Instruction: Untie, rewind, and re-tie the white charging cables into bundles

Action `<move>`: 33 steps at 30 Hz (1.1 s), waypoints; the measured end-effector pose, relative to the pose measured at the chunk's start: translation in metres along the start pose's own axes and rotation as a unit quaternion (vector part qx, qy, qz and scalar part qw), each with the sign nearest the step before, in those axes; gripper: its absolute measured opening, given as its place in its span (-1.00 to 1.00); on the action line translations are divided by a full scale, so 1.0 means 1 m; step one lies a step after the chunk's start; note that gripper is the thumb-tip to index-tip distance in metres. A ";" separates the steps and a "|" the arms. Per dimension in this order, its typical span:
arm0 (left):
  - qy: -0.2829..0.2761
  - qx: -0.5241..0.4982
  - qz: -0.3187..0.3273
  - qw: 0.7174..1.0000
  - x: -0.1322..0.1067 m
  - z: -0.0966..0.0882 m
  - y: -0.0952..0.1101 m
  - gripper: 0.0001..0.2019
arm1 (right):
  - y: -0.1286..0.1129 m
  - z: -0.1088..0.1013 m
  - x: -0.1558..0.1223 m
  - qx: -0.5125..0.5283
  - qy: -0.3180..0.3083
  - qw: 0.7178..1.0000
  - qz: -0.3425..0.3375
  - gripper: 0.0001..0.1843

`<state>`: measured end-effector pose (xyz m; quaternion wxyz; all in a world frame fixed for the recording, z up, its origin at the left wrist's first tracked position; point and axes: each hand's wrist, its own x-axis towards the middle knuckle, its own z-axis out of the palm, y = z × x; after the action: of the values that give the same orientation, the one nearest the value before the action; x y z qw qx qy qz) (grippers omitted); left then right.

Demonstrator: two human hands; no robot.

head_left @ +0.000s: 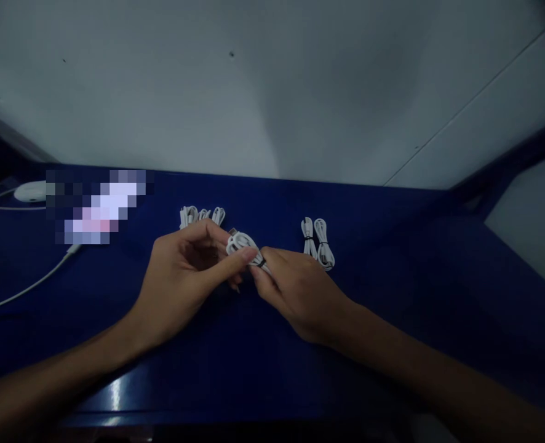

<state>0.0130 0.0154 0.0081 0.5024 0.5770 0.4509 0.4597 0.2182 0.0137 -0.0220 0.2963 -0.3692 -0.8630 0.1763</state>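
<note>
Between my two hands, above the blue table, is a coiled white USB cable [241, 241] bound with a black tie. My left hand [184, 267] pinches its left end between thumb and fingers, near a metal plug. The fingers of my right hand [295, 280] close on the other end, just past the tie, and cover that part. Beyond my left hand lie several similar white cable bundles [190, 215], partly hidden by its fingers. Past my right hand, two more tied white cable bundles [324, 243] lie side by side.
A pixelated bright device [111, 203] lies at the back left, with a white cord [37, 283] running from it to the left edge. Near it sits a white plug-like piece [30, 191]. A pale wall [198, 111] rises behind the blue table [254, 369].
</note>
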 end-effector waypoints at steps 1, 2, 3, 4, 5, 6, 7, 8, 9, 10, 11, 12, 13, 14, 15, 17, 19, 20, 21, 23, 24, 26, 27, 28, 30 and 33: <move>0.000 0.002 -0.003 1.000 0.000 0.000 0.000 -0.81 | 0.001 0.001 0.000 -0.016 0.001 1.000 -0.008 -0.65; 0.001 0.003 -0.003 1.000 0.000 0.000 0.000 -0.80 | 0.001 0.002 0.000 -0.033 0.000 0.999 -0.015 -0.64; 0.003 0.005 -0.002 1.000 0.000 0.000 -0.001 -0.80 | 0.002 0.002 0.000 -0.052 0.002 0.998 -0.022 -0.63; 0.006 0.007 -0.002 1.000 0.000 0.000 -0.001 -0.78 | 0.003 0.003 0.000 -0.072 0.005 0.997 -0.028 -0.62; 0.010 0.010 -0.002 1.000 0.001 0.001 -0.001 -0.77 | 0.004 0.003 0.000 -0.090 0.009 0.995 -0.032 -0.62; 0.013 0.012 -0.004 1.000 0.001 0.001 -0.001 -0.75 | 0.004 0.003 0.000 -0.108 0.015 0.993 -0.034 -0.61; 0.016 0.014 -0.006 1.000 0.002 0.002 0.000 -0.74 | 0.005 0.003 0.000 -0.122 0.020 0.992 -0.037 -0.61; 0.019 0.015 -0.007 1.000 0.002 0.002 0.001 -0.73 | 0.005 0.003 0.000 -0.133 0.024 0.990 -0.038 -0.60; 0.020 0.016 -0.008 1.000 0.002 0.002 0.002 -0.73 | 0.006 0.003 0.000 -0.139 0.026 0.989 -0.040 -0.59; 0.021 0.016 -0.007 1.000 0.002 0.003 0.003 -0.73 | 0.006 0.003 -0.001 -0.140 0.024 0.989 -0.044 -0.59; 0.021 0.015 -0.006 1.000 0.001 0.003 0.004 -0.73 | 0.006 0.003 -0.001 -0.139 0.021 0.989 -0.048 -0.58; 0.022 0.014 -0.005 1.000 0.001 0.003 0.004 -0.73 | 0.006 0.003 -0.001 -0.135 0.016 0.989 -0.051 -0.57; 0.021 0.014 -0.006 1.000 0.001 0.003 0.005 -0.74 | 0.007 0.003 -0.002 -0.131 0.010 0.990 -0.054 -0.56; 0.021 0.013 -0.007 1.000 0.001 0.003 0.005 -0.74 | 0.007 0.003 -0.002 -0.127 0.006 0.990 -0.055 -0.54; 0.020 0.011 -0.009 1.000 0.001 0.003 0.005 -0.73 | 0.007 0.003 -0.003 -0.123 0.002 0.991 -0.055 -0.53; 0.020 0.009 -0.010 1.000 0.001 0.003 0.005 -0.73 | 0.007 0.002 -0.003 -0.115 -0.006 0.992 -0.050 -0.51; 0.024 0.013 -0.007 1.000 0.002 0.003 0.004 -0.72 | 0.006 0.001 -0.003 -0.109 -0.010 0.993 -0.042 -0.51; 0.026 0.017 -0.007 0.999 0.002 0.003 0.004 -0.72 | 0.005 0.001 -0.003 -0.108 -0.008 0.993 -0.038 -0.53; 0.028 0.020 -0.008 0.999 0.002 0.003 0.004 -0.72 | 0.004 0.001 -0.003 -0.107 -0.003 0.994 -0.033 -0.56; 0.029 0.021 -0.013 0.999 0.001 0.002 0.005 -0.71 | 0.002 0.000 -0.003 -0.103 0.011 0.994 -0.021 -0.61; 0.028 0.020 -0.016 0.999 0.001 0.002 0.005 -0.70 | 0.001 0.001 -0.003 -0.101 0.020 0.995 -0.018 -0.63; 0.029 0.017 -0.024 0.999 0.000 0.001 0.005 -0.69 | -0.001 0.001 -0.003 -0.096 0.037 0.994 -0.020 -0.61; 0.031 0.016 -0.025 0.999 0.000 0.001 0.004 -0.68 | -0.001 0.002 -0.003 -0.094 0.043 0.994 -0.024 -0.59; 0.031 0.018 -0.026 0.999 0.000 0.000 0.004 -0.69 | -0.002 0.002 -0.003 -0.093 0.049 0.994 -0.029 -0.57; 0.030 0.019 -0.021 0.999 -0.001 0.000 0.002 -0.68 | -0.003 0.002 -0.003 -0.091 0.052 0.994 -0.033 -0.55; 0.029 0.018 -0.014 0.999 0.000 -0.001 0.000 -0.67 | -0.002 0.002 -0.003 -0.093 0.050 0.994 -0.038 -0.52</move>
<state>0.0124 0.0150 0.0086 0.4854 0.5659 0.4813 0.4610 0.2171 0.0101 -0.0231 0.3100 -0.3708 -0.8730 0.0653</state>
